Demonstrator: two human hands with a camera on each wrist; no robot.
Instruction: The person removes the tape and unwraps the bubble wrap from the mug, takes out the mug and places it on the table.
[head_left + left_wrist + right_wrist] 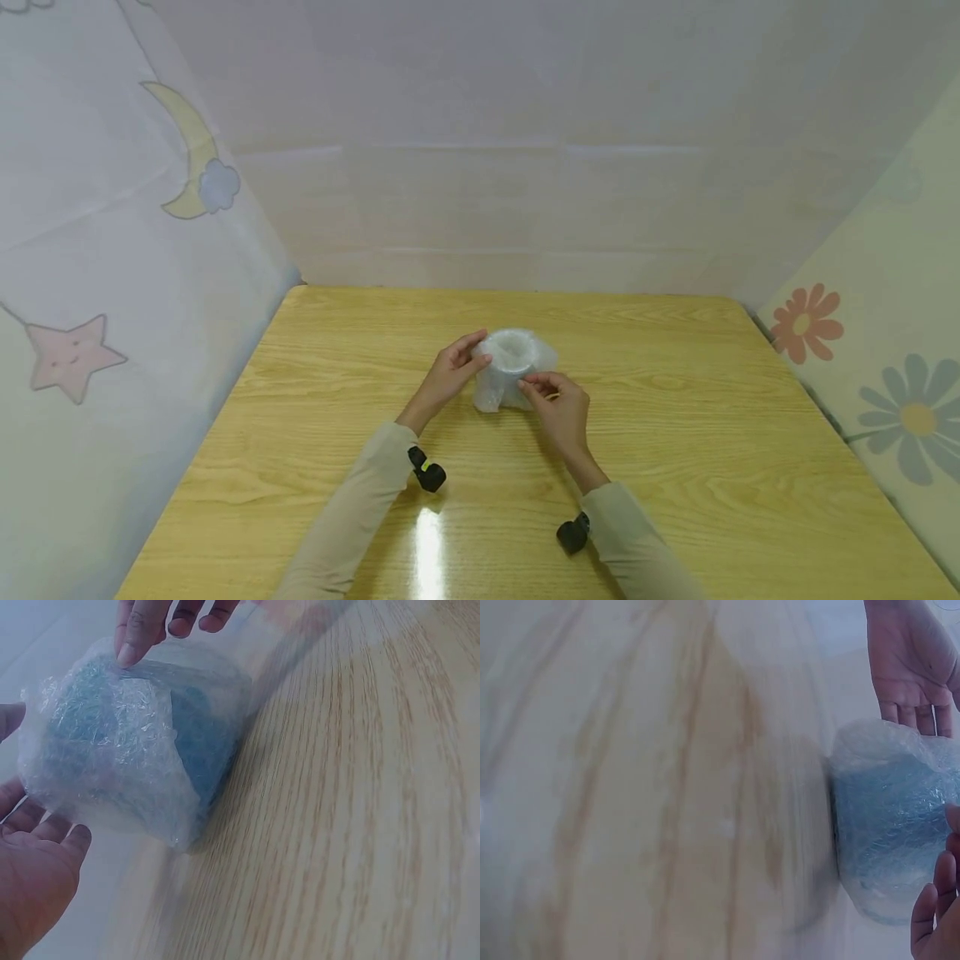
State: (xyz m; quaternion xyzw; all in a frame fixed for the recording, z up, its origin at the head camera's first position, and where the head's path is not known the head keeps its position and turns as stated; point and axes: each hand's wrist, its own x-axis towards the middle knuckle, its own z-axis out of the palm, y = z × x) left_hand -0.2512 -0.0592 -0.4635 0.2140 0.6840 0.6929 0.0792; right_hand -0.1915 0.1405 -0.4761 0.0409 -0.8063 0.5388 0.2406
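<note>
A squat round thing in bubble wrap [501, 385] stands on the wooden table, its ring-shaped top facing up. Through the wrap, bluish contents [196, 750] show in the wrist views; their kind is hidden. My left hand [444, 377] holds the bundle's left side, thumb toward the front and fingers farther back. At the front right, my right hand [562, 410] pinches the wrap near the rim between thumb and index finger. A flap of the bubble wrap [131, 742] lies over the side in the left wrist view.
The wooden table [660, 400] has its far edge against a pale back wall [525, 200]. Printed side walls flank it, with a pink star [73, 358] on the left and flowers [917, 418] on the right. Each sleeve carries a small black camera [429, 473].
</note>
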